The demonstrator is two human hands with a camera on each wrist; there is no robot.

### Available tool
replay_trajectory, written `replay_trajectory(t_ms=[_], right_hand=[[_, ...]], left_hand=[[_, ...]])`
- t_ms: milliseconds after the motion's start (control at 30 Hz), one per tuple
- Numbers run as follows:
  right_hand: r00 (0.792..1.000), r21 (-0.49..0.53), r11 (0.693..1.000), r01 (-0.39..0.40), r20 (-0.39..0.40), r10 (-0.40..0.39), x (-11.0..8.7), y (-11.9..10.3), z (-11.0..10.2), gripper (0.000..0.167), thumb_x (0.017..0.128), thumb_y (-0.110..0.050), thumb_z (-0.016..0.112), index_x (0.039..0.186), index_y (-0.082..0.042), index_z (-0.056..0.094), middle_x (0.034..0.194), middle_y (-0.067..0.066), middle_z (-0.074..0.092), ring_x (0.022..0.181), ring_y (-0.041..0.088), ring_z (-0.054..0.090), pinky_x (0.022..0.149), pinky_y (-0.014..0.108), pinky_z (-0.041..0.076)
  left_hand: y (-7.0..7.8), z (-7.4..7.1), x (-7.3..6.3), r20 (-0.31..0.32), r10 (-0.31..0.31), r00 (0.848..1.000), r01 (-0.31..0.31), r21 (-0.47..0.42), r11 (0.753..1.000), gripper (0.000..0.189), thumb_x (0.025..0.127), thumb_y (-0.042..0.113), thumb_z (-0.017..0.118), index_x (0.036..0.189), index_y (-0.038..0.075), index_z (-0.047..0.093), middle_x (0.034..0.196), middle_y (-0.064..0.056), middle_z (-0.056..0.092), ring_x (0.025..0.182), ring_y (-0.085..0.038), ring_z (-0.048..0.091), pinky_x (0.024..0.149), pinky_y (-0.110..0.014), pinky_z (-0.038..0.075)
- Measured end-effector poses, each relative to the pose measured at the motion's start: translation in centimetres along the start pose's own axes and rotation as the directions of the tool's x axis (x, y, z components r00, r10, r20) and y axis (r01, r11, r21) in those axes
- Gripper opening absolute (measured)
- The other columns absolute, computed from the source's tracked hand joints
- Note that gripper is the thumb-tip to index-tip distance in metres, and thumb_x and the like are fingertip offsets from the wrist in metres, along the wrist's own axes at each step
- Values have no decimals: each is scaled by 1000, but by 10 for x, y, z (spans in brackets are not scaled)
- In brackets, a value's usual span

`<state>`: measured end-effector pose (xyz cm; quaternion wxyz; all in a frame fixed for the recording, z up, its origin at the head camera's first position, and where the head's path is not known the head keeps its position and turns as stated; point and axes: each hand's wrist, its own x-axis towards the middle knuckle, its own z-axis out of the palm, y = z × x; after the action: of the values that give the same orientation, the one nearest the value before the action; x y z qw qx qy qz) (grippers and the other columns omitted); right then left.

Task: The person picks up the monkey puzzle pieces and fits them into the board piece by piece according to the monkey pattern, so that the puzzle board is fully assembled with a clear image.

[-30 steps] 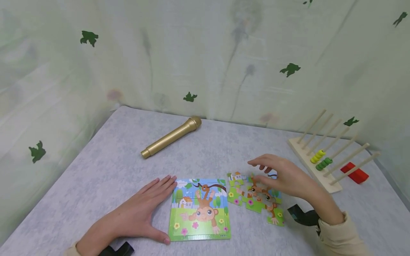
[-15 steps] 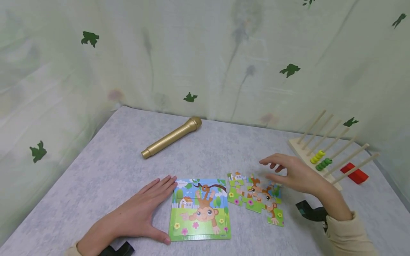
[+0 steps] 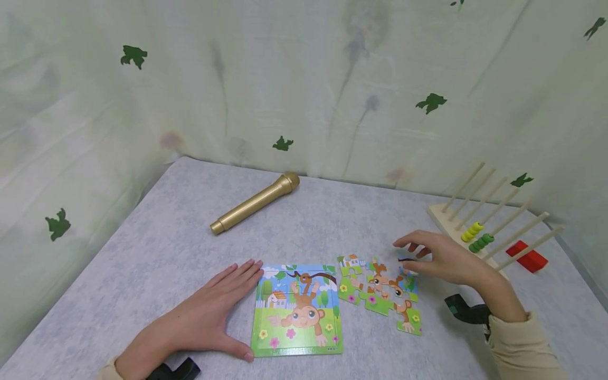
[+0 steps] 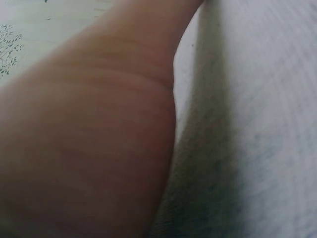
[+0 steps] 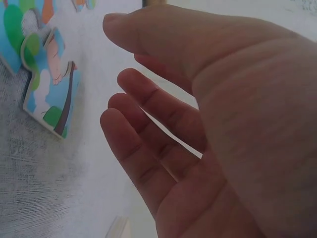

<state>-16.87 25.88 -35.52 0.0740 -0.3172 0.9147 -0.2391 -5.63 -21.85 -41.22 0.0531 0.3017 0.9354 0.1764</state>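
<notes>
Landmark: the square, flat puzzle board (image 3: 296,311) printed with a brown monkey on green and blue, lying picture-up on the mottled grey tabletop (image 3: 166,221). At the board's left edge, the left hand (image 3: 209,311) rests extended, thumb spread from the fingers; fingertips meet the far left corner, thumb tip the near left corner, and nothing is gripped. Just right of the board lies a cluster of thin, multicoloured jigsaw pieces (image 3: 374,302), with gaps among them. Further right of the board, the right hand (image 3: 442,258) hangs above the cluster's far right end, half open, fingers loosely bent, thumb well apart from them, holding nothing. Beyond the board, slightly left, lies a gold stick-shaped microphone (image 3: 254,204). Well right of and beyond the board stand a pale wooden peg rack (image 3: 444,219), bearing yellow beads (image 3: 472,231) and green beads (image 3: 482,243), and a red rectangular block (image 3: 527,257)
</notes>
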Motion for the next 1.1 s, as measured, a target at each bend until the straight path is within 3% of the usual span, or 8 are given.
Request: replay_trajectory(t_ms=[467,733,1100], right_hand=[[994,75,994,-81,78,75,-1,15,1,51,90,-35,81,130,-9,64,124,2,68,105,19,63,87,32,61],[982,85,989,-122,152,108,-4,20,-1,49,90,-26,82,131,-8,63,125,3,66,108,19,63,89,31,60],[980,77,989,-129,164,115,-5,23,0,54,89,-22,82,136,-8,61,127,2,66,110,20,62,91,32,60]], left_hand=[[1,-1,1,32,-31,999,31,-18,999,137,65,93,65,165,10,22,174,-3,15,160,-24,14,123,-13,-12],[0,0,0,5,-12,1000,12,-6,1000,136,66,93,64,165,9,23,173,-5,18,160,-26,17,124,-13,-11],[2,-1,0,22,-26,999,26,-11,1000,137,65,93,64,165,9,22,173,-3,16,160,-25,15,124,-13,-11]])
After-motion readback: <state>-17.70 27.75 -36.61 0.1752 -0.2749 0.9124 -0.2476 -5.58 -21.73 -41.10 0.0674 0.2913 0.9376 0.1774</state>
